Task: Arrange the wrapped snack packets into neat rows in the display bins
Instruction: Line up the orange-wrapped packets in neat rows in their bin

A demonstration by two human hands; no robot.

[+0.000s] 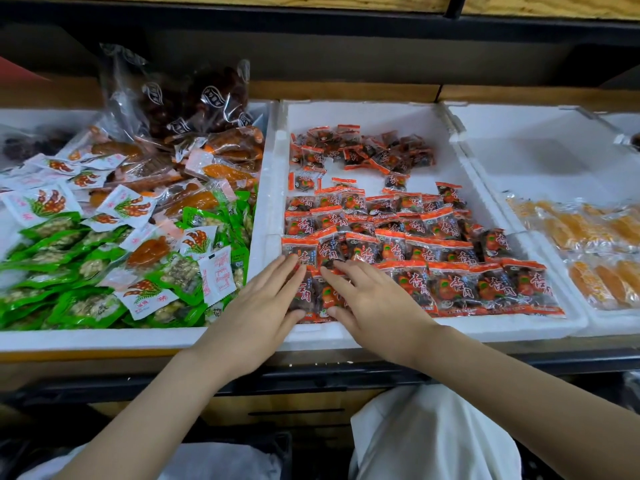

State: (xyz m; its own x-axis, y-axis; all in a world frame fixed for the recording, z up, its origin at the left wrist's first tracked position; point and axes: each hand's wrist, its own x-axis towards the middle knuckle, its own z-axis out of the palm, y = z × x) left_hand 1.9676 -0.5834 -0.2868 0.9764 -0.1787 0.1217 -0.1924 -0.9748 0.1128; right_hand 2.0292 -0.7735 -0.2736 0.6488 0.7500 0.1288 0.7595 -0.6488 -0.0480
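Observation:
Red-and-clear snack packets (450,285) lie in overlapping rows across the front half of the middle white foam bin (374,114). A loose heap of the same packets (360,148) sits at the bin's back. My left hand (266,303) lies flat with straight fingers on the front-left packets (313,299), beside the bin's left wall. My right hand (374,299) also lies flat on those packets, fingers pointing left toward the left hand, thumb near the front rim. Neither hand grips anything.
The left foam bin (104,337) holds a mixed pile of green, white and orange packets (104,237) plus a clear bag of dark fruit (187,98). The right bin (540,133) holds yellow-orange packets (595,251) at its front. A dark shelf edge (311,379) runs below.

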